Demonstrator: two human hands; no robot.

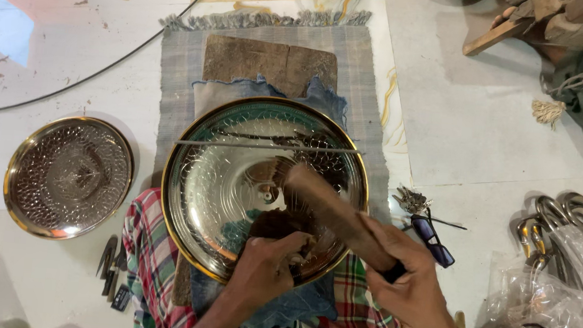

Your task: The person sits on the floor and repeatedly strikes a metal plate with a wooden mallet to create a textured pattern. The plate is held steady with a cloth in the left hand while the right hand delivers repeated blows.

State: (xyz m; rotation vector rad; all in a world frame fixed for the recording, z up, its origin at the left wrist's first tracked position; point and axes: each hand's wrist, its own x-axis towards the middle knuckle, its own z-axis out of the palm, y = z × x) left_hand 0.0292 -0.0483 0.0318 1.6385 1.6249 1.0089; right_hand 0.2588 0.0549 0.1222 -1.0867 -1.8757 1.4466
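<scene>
Checked cloth [157,258] nearest — brass tray [264,190] on grey mat [181,63], white tiled floor [470,130].

Both hands closed: left [270,262] pressing down; right [405,276] gripping.

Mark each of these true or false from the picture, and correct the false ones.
1. The right hand grips a wooden mallet. True.
2. The left hand rests on the floor. False: it presses a small tool against the large metal plate.
3. A smaller plate lies on the floor to the left. True.
4. The spectacles lie inside the large plate. False: they lie on the floor to its right.
5. The large plate sits on a bare floor. False: a cloth mat lies under it.
</scene>
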